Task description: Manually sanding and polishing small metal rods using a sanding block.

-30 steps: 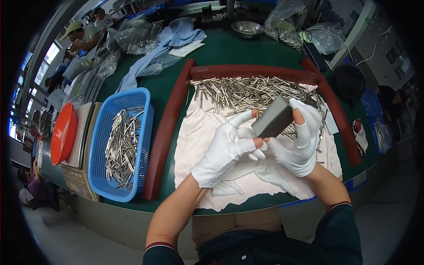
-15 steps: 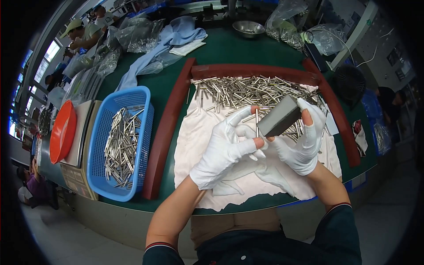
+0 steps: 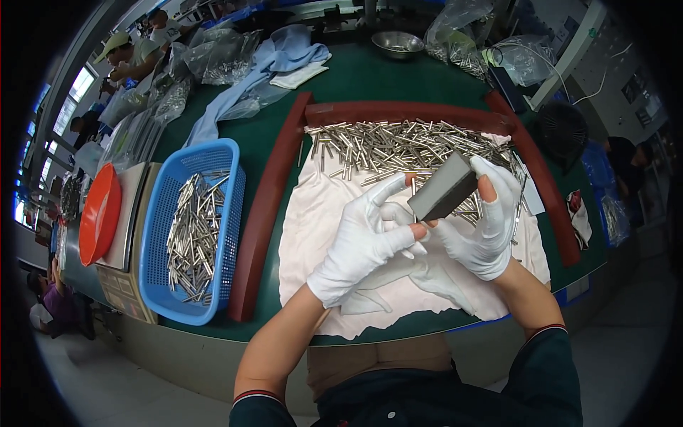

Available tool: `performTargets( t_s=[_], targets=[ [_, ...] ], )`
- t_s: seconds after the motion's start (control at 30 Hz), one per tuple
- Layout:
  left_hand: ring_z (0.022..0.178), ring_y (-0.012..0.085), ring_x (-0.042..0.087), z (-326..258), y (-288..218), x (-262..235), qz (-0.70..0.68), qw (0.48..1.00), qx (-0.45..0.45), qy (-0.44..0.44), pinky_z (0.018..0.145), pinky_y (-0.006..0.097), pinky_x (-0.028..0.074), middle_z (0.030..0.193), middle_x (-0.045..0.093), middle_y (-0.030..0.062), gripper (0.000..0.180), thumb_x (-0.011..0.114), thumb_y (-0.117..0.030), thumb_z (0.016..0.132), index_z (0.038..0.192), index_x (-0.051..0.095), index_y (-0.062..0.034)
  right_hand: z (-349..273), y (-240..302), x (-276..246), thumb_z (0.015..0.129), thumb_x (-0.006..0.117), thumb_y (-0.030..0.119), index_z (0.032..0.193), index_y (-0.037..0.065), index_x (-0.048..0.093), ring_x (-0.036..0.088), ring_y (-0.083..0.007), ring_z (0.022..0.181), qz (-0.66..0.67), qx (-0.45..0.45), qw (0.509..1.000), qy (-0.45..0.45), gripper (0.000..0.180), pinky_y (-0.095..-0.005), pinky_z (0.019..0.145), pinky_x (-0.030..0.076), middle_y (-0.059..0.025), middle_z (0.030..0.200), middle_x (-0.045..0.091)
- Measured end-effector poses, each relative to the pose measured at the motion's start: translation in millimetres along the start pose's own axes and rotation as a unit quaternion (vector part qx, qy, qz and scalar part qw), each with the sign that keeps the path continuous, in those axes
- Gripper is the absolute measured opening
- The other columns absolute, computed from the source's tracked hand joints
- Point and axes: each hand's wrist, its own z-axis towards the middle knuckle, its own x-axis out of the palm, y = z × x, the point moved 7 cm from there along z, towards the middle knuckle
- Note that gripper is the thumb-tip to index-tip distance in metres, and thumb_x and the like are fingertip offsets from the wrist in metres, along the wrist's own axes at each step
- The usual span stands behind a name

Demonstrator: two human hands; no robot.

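Observation:
My right hand (image 3: 485, 231), in a white glove with bare fingertips showing, grips a dark grey rectangular block (image 3: 442, 191). Across from it, my left hand (image 3: 359, 238), gloved the same way, pinches a thin metal pin (image 3: 413, 186) upright between thumb and forefinger. The block's left end lies against the pin and covers much of it. Beyond both hands, a heap of loose metal pins (image 3: 398, 146) is spread on a pale pink cloth (image 3: 302, 249). A crumpled white cloth or glove (image 3: 434, 283) lies under my wrists.
Dark red bars (image 3: 267, 228) frame the cloth on three sides. Left of them stands a blue basket (image 3: 151, 249) holding more pins, then an orange tray (image 3: 99, 213). A metal bowl (image 3: 398, 44) and bagged parts (image 3: 220, 57) sit farther back. Other people work at far left.
The grey block has tilted and shifted slightly left, covering more of the pin. My left hand keeps nearly the same place and hold.

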Motion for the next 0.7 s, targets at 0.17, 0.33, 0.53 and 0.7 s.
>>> performTargets(
  t_s=[0.17,0.33,0.53,0.7],
  targets=[
    [0.071,0.0155,0.067,0,4,0,0.003,1.0,-0.014,-0.005,0.059,0.023,0.054,0.092,0.068,0.015,0.075,0.07,-0.001,0.082,0.144,0.028,0.0034,1,4,-1,0.059,0.082,0.01,0.143,0.007,0.034,0.049,-0.0338,0.112,0.011,-0.008,1.0,-0.006,0.097,-0.0431,0.09,0.042,-0.0178,0.131,0.051],
    [0.071,0.0156,0.067,-1,-2,-1,-0.017,1.0,-0.019,0.002,0.059,0.023,0.054,0.093,0.068,0.015,0.076,0.07,-0.001,0.082,0.144,0.027,0.0045,-1,0,-2,0.058,0.082,0.009,0.143,0.007,0.034,0.049,-0.034,0.111,-0.001,-0.008,1.0,-0.018,0.098,-0.0434,0.09,0.042,-0.0182,0.131,0.051],
    [0.07,0.0156,0.067,-1,-3,-2,0.024,1.0,-0.006,-0.011,0.06,0.024,0.054,0.084,0.067,0.0131,0.075,0.069,-0.001,0.082,0.144,0.028,0.0037,2,-3,0,0.056,0.083,0.008,0.143,0.006,0.033,0.049,-0.0333,0.111,0.008,0.005,1.0,-0.003,0.1,-0.0419,0.09,0.042,-0.0177,0.131,0.051],
    [0.069,0.0171,0.067,0,-7,-15,-0.026,1.0,0.003,-0.013,0.06,0.025,0.054,0.082,0.066,0.0137,0.074,0.069,-0.004,0.083,0.146,0.028,-0.0002,3,-23,4,0.056,0.083,0.003,0.143,0.004,0.033,0.049,-0.0313,0.113,0.042,0.108,0.993,0.017,0.1,-0.0398,0.095,0.043,-0.0163,0.132,0.051]
  ],
)
